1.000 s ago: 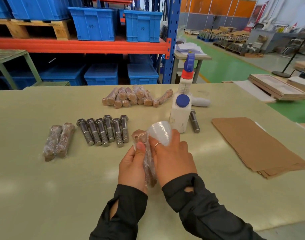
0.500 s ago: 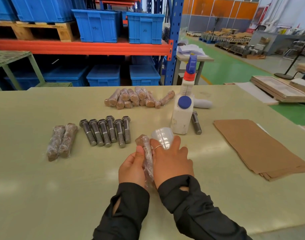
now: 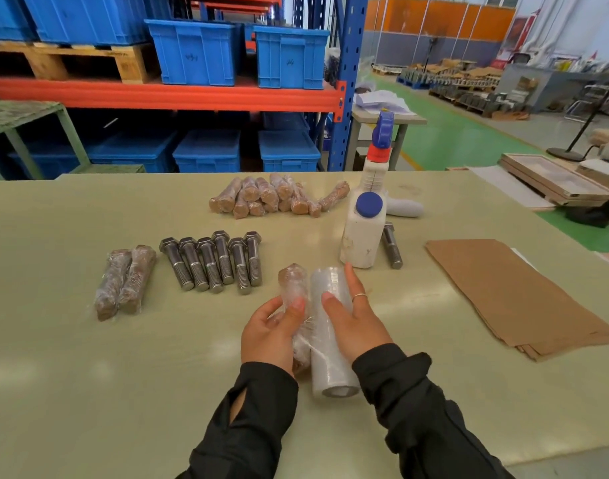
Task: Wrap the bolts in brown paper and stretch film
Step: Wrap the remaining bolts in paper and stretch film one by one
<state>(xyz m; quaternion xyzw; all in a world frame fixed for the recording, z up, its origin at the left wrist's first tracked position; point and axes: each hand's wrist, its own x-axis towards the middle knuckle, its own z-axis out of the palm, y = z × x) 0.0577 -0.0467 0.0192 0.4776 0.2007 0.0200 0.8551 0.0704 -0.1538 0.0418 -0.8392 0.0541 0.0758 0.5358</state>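
Two arms in black sleeves (image 3: 430,409) reach over the worktop (image 3: 88,375). The left hand (image 3: 270,335) holds a wrapped bolt (image 3: 293,281), with its fingers (image 3: 296,307) curled round the middle. The bolt is in brown paper with clear film over it, and its top end sticks up past the hand. The right hand (image 3: 353,324) holds a film roll (image 3: 332,368) just beside the bolt. Its thumb lies on top of the roll and its other fingers go round the far side. The roll points toward the person, and its open end shows. A bit of film joins the roll to the bolt.

To the left lie two wrapped bolts (image 3: 125,281), side by side and touching. A little farther back is a row of six bare bolts (image 3: 213,261), heads away from the person. To the right is a flat stack of brown paper (image 3: 517,295).

Behind the hands stands a white spray bottle (image 3: 365,223) with a blue cap and a blue and red top. One more bare bolt (image 3: 392,245) lies just beside it on the right. Farther back is a pile of wrapped bolts (image 3: 278,197). Past the worktop are blue bins (image 3: 192,51) on a rack.
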